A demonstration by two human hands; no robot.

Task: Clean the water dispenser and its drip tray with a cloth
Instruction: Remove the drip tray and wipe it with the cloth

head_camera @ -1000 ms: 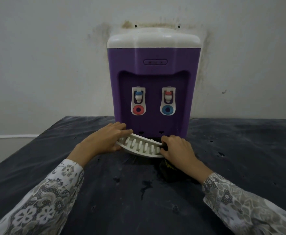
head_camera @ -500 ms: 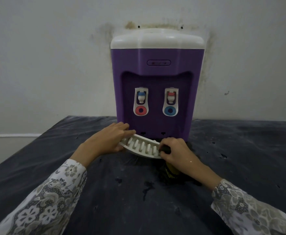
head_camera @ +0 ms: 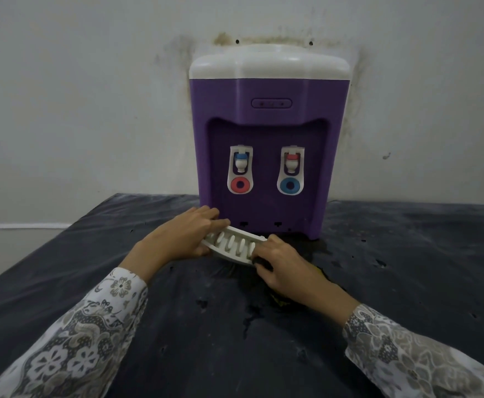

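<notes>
The drip tray [head_camera: 233,246] is sitting out of the dispenser right now, held just in front of its base and tipped so the slotted top is facing toward the camera. Its long axis is running left to right, with the left end a bit higher and farther back than the right. It's off-white plastic, a shallow curved-front piece with a row of oval slots across the grille.

The left hand [head_camera: 182,239] is gripping the tray's left end, fingers curled over the top edge and thumb underneath. The right hand [head_camera: 282,264] is closing around the right end with a dark cloth [head_camera: 261,261] bunched under its fingers and pressed to the tray; only a bit of the cloth is showing, so I can't tell its full shape.

The water dispenser [head_camera: 269,133] is standing upright behind, purple textured body, smooth white top, 2 taps [head_camera: 240,162] in the recess, front facing the camera. It's backing right up against a stained whitish wall [head_camera: 91,96].

The table [head_camera: 407,254] is wearing a dark, dusty, scuffed cover with wet-looking splotches near the middle. Plenty of bare surface is lying left and right of the hands, and the table's left edge is slanting off toward the lower left. Both arms are in floral patterned sleeves [head_camera: 71,346].
</notes>
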